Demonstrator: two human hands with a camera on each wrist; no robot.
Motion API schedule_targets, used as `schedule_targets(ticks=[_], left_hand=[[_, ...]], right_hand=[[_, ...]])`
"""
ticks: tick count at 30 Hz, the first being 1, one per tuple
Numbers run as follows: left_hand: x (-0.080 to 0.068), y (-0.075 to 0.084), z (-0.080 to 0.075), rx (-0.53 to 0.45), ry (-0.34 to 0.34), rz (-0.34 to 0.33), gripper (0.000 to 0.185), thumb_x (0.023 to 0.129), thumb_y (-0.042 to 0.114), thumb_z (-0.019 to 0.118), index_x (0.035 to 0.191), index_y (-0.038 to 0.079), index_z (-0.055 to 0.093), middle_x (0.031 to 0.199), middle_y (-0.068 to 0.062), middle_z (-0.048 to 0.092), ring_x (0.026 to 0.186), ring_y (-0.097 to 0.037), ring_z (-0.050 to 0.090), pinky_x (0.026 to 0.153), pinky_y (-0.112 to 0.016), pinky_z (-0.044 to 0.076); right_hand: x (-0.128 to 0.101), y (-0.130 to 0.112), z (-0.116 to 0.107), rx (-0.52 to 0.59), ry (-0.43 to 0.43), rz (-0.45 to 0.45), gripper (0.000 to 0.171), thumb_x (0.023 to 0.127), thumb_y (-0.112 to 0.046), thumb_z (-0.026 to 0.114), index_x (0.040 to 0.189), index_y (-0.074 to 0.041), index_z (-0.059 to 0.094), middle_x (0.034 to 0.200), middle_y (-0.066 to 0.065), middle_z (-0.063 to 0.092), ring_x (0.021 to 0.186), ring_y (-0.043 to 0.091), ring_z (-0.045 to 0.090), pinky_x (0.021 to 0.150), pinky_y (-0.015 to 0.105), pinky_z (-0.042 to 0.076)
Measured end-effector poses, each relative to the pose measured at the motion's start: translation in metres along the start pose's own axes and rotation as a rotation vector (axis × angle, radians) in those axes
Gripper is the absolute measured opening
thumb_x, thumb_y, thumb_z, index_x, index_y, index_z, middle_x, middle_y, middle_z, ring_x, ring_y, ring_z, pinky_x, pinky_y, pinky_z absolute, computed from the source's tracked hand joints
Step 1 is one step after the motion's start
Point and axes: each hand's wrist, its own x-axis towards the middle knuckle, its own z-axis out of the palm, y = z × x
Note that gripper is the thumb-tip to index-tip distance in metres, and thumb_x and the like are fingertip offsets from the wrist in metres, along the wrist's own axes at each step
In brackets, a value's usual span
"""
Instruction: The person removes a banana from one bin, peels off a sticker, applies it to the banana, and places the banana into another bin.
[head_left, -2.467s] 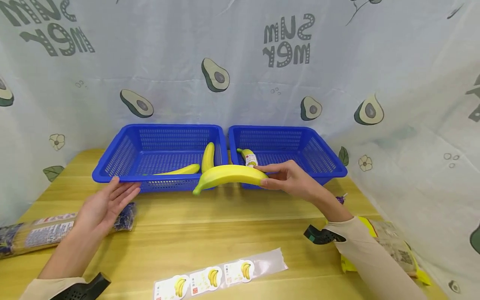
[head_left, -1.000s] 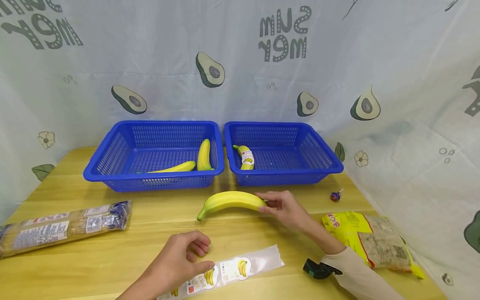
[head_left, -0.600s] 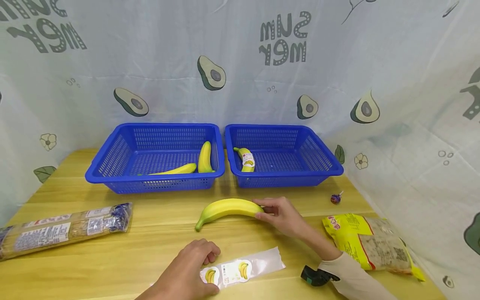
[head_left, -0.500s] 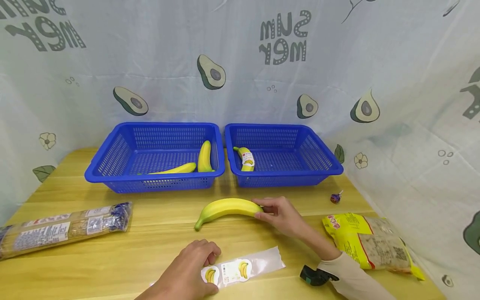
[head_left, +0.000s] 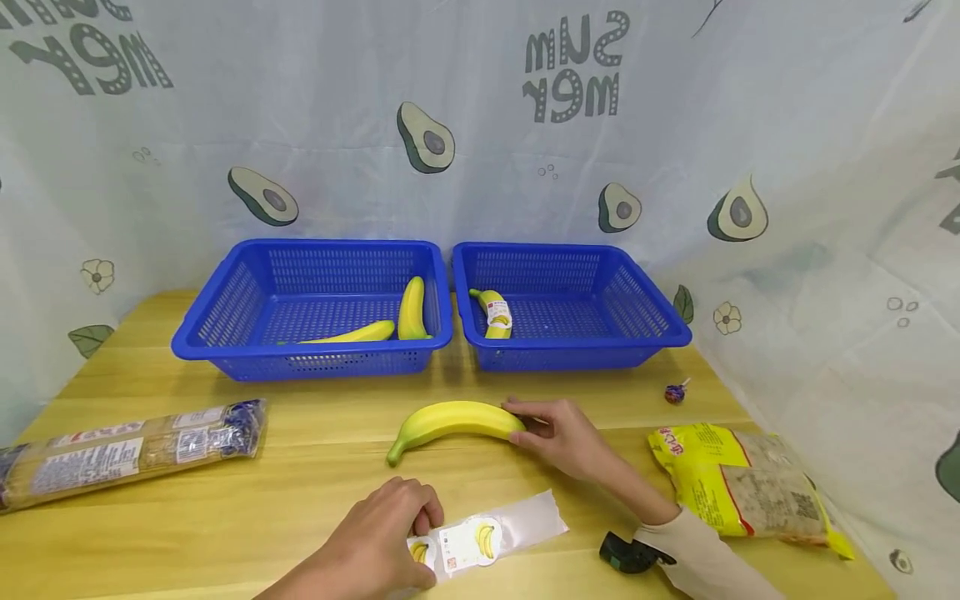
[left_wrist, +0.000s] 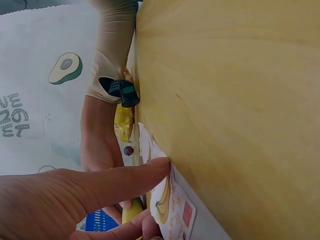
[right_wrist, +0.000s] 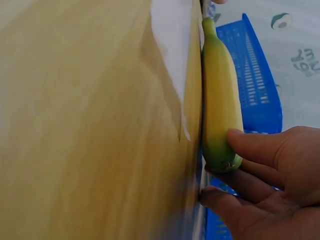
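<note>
My right hand [head_left: 570, 437] pinches the blunt end of a yellow banana [head_left: 453, 418] between thumb and fingers. The banana lies on the wooden table, its green-tinged stem pointing left; in the right wrist view its length [right_wrist: 220, 95] runs along the tabletop. My left hand [head_left: 378, 537] pinches a clear strip of banana stickers [head_left: 528, 527] near the front of the table. In the left wrist view, the thumb is at the edge of the strip, beside a printed sticker [left_wrist: 172, 210]. The left part of the strip is hidden under this hand.
Two blue baskets stand at the back: the left basket [head_left: 315, 352] contains two plain bananas [head_left: 411, 308], the right basket [head_left: 577, 342] one banana with a sticker [head_left: 498, 314]. A noodle pack [head_left: 135, 450] lies left; a lollipop [head_left: 676, 392] and yellow bag [head_left: 750, 483] lie right.
My right hand has lowered the banana from in front of the baskets onto the table. The left hand has moved from the left basket's rim to the sticker strip and taken hold of it.
</note>
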Motion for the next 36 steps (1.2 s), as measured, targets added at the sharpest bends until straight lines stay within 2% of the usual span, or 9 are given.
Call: schedule_targets(ticks=[7,11,15,18,21,26,30,32,36], left_hand=[[0.001,0.001,-0.001,0.007,-0.004,0.015,0.053,0.059,0.004,0.099,0.086,0.025,0.060,0.084,0.015,0.049,0.082,0.001,0.043,0.069,-0.022,0.043],[0.003,0.002,-0.004,-0.020,-0.034,0.022,0.049,0.064,0.006,0.100,0.083,0.025,0.059,0.079,0.016,0.052,0.079,-0.001,0.044,0.067,-0.022,0.041],[0.007,0.003,-0.012,-0.115,-0.105,0.007,0.037,0.077,0.010,0.096,0.081,0.025,0.063,0.078,0.014,0.056,0.079,-0.004,0.046,0.068,-0.023,0.041],[0.012,0.003,-0.020,-0.242,-0.185,0.024,0.025,0.089,0.009,0.088,0.082,0.021,0.067,0.078,0.012,0.057,0.074,-0.004,0.045,0.066,-0.022,0.040],[0.017,0.002,-0.028,-0.343,-0.244,0.050,0.017,0.097,0.009,0.080,0.086,0.018,0.071,0.081,0.011,0.062,0.074,-0.003,0.050,0.068,-0.021,0.044],[0.025,0.004,-0.041,-0.382,-0.228,0.063,0.011,0.101,0.015,0.075,0.090,0.016,0.074,0.092,0.009,0.071,0.091,-0.007,0.062,0.087,-0.024,0.050],[0.029,0.006,-0.048,-0.423,-0.218,0.054,0.012,0.101,0.014,0.074,0.089,0.012,0.075,0.092,0.007,0.073,0.104,-0.011,0.065,0.101,-0.035,0.050],[0.030,0.006,-0.049,-0.447,-0.223,0.045,0.012,0.101,0.014,0.074,0.089,0.010,0.075,0.092,0.006,0.073,0.108,-0.012,0.066,0.104,-0.038,0.049],[0.031,0.004,-0.050,-0.483,-0.231,0.051,0.012,0.100,0.012,0.073,0.090,0.007,0.075,0.093,0.003,0.075,0.111,-0.014,0.067,0.103,-0.037,0.050]], right_hand=[[0.001,0.002,-0.001,-0.019,-0.003,0.016,0.037,0.097,0.004,0.077,0.132,0.012,0.070,0.140,0.033,0.063,0.133,0.048,0.061,0.100,0.035,0.059],[0.000,0.002,-0.003,-0.027,-0.007,0.010,0.037,0.097,0.004,0.077,0.132,0.012,0.069,0.139,0.033,0.064,0.130,0.047,0.063,0.099,0.036,0.060],[-0.001,0.000,-0.005,-0.046,0.000,-0.005,0.036,0.097,0.004,0.078,0.131,0.013,0.070,0.136,0.033,0.066,0.125,0.047,0.067,0.097,0.036,0.062],[-0.001,0.000,-0.006,-0.042,-0.008,0.000,0.037,0.096,0.004,0.078,0.131,0.013,0.070,0.136,0.032,0.067,0.126,0.046,0.066,0.097,0.035,0.062],[-0.001,0.000,-0.008,-0.051,-0.023,-0.007,0.037,0.096,0.003,0.078,0.131,0.013,0.070,0.136,0.032,0.067,0.127,0.046,0.066,0.098,0.036,0.061],[-0.001,-0.002,-0.012,-0.119,-0.029,-0.020,0.037,0.096,0.000,0.080,0.131,0.010,0.071,0.134,0.028,0.070,0.127,0.045,0.067,0.101,0.043,0.060],[-0.001,-0.006,-0.018,-0.167,-0.054,-0.029,0.037,0.097,-0.003,0.079,0.132,0.010,0.071,0.133,0.026,0.071,0.126,0.044,0.067,0.102,0.046,0.060],[-0.001,-0.009,-0.021,-0.175,-0.063,-0.043,0.038,0.099,-0.005,0.078,0.132,0.010,0.070,0.133,0.026,0.071,0.127,0.045,0.067,0.102,0.048,0.060],[0.000,-0.021,-0.029,-0.192,-0.053,-0.112,0.037,0.101,-0.008,0.077,0.134,0.009,0.070,0.135,0.026,0.070,0.127,0.044,0.067,0.102,0.052,0.059]])
